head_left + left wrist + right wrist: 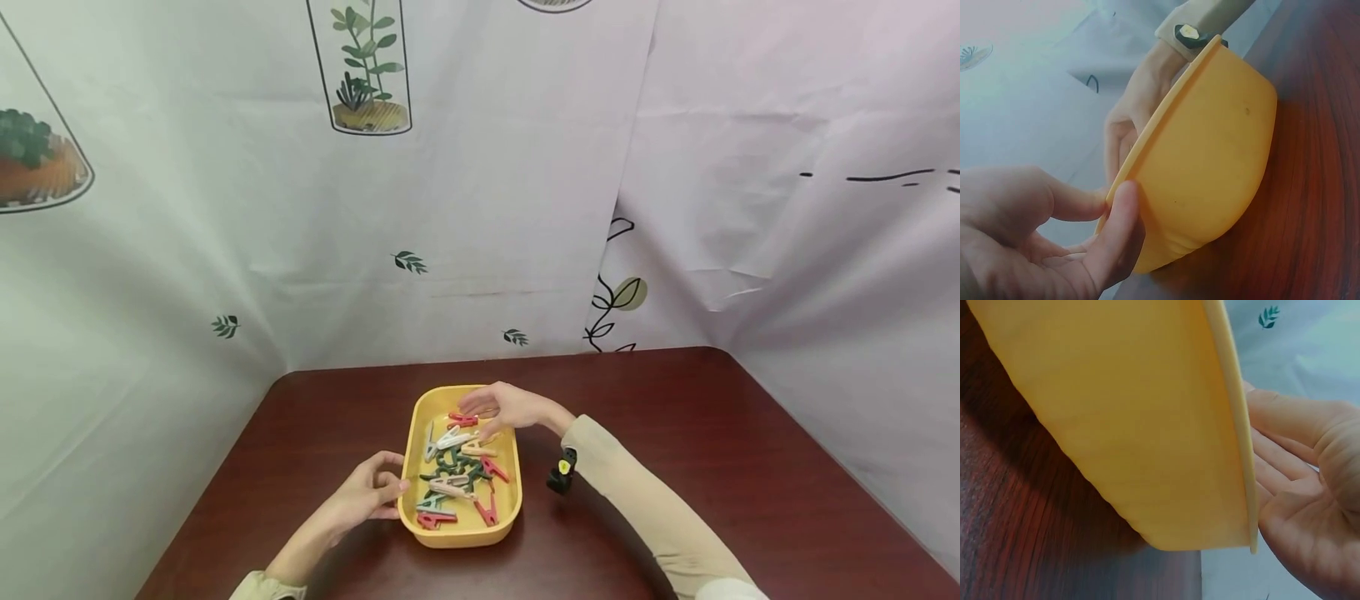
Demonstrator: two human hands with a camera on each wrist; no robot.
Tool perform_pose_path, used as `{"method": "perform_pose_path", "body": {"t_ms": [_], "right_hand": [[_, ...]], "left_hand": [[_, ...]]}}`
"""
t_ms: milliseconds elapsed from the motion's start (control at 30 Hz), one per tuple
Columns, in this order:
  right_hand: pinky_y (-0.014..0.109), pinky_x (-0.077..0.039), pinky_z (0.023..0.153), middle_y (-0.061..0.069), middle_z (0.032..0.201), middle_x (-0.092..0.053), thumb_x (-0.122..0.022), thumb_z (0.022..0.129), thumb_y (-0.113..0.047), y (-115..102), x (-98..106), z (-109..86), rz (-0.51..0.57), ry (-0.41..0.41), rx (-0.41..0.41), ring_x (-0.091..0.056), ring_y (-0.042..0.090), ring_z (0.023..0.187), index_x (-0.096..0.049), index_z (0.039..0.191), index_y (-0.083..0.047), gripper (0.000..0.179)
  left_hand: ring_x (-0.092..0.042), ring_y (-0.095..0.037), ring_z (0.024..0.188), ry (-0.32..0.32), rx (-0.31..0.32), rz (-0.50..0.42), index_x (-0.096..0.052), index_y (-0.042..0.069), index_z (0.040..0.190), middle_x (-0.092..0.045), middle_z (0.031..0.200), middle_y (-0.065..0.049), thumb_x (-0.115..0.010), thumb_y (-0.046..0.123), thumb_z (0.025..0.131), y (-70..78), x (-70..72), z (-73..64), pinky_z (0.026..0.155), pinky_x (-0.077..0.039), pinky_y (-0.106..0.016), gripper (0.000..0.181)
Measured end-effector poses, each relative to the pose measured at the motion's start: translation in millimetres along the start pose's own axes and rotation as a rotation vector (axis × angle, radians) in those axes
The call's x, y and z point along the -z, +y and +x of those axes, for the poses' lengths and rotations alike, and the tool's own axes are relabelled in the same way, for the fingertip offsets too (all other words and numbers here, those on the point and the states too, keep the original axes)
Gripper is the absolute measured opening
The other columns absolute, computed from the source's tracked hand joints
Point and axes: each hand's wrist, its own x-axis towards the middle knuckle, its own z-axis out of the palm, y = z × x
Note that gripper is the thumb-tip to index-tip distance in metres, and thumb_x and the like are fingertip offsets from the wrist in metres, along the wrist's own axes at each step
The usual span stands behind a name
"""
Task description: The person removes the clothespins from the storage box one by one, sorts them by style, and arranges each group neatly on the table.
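A yellow rectangular plastic tray [463,538] with rounded corners holds several plastic clothes pegs in green, red, white, peach and grey-blue. My left hand [366,493] grips its left rim, thumb on top; in the left wrist view the fingers pinch the tray edge. My right hand [517,407] reaches over the far right rim, with its fingers spread loosely above the pegs. Close under that hand lie a red peg [462,420], a white peg [454,437] and a peach peg [478,449]. In the right wrist view the tray wall [1129,425] hides the right fingertips.
The tray stands on a dark red-brown wooden table [645,467]. A pale cloth backdrop [487,208] with plant drawings hangs behind the table and along both sides. A black band [561,473] with a yellow mark sits at the right wrist.
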Motion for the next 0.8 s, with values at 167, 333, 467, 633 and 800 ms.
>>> {"method": "perform_pose_path", "body": {"t_ms": [167, 333, 467, 633, 800], "right_hand": [[0.042, -0.044, 0.106, 0.024, 0.135, -0.055, -0.072, 0.083, 0.001, -1.6, -3.3, 7.4, -0.044, -0.013, 0.012, -0.054, 0.035, 0.126, -0.047, 0.135, 0.007, 0.058], [0.04, -0.046, 0.105, 0.02, 0.134, -0.057, -0.072, 0.083, 0.0, -2.7, -6.5, 13.2, -0.086, -0.016, 0.0, -0.056, 0.032, 0.124, -0.05, 0.134, 0.005, 0.056], [0.036, -0.047, 0.104, 0.018, 0.133, -0.059, -0.073, 0.081, 0.002, -1.7, -11.4, 19.8, -0.131, -0.009, -0.03, -0.057, 0.029, 0.123, -0.053, 0.133, 0.003, 0.055], [0.031, -0.048, 0.102, 0.014, 0.13, -0.061, -0.073, 0.08, 0.004, 0.6, -19.1, 27.8, -0.262, -0.003, -0.055, -0.06, 0.025, 0.119, -0.056, 0.13, 0.0, 0.053], [0.03, -0.049, 0.1, 0.014, 0.127, -0.064, -0.07, 0.081, 0.007, 1.2, -24.4, 34.3, -0.357, 0.003, -0.049, -0.062, 0.025, 0.116, -0.057, 0.127, 0.002, 0.048]], "left_hand": [[-0.063, -0.013, 0.075, 0.012, 0.003, -0.005, -0.033, -0.008, 0.132, -0.06, 0.085, -0.005, -0.058, 0.012, 0.096, -2.4, -0.2, 0.1, 0.065, -0.057, -0.026, 0.048], [-0.063, -0.014, 0.077, 0.021, 0.006, 0.001, -0.034, -0.008, 0.132, -0.061, 0.086, -0.008, -0.058, 0.011, 0.096, -1.6, -0.6, 0.4, 0.065, -0.057, -0.026, 0.047], [-0.064, -0.015, 0.078, 0.027, 0.006, 0.01, -0.034, -0.009, 0.132, -0.062, 0.087, -0.009, -0.058, 0.011, 0.096, -0.5, -1.1, -0.5, 0.065, -0.058, -0.026, 0.047], [-0.063, -0.014, 0.077, 0.024, 0.004, 0.005, -0.034, -0.008, 0.132, -0.061, 0.086, -0.007, -0.059, 0.012, 0.096, 0.7, -3.2, -2.5, 0.064, -0.058, -0.026, 0.048], [-0.062, -0.013, 0.074, 0.033, 0.014, -0.003, -0.035, -0.008, 0.132, -0.06, 0.084, -0.005, -0.059, 0.011, 0.096, 1.2, -2.9, -2.4, 0.065, -0.057, -0.026, 0.047]]}}
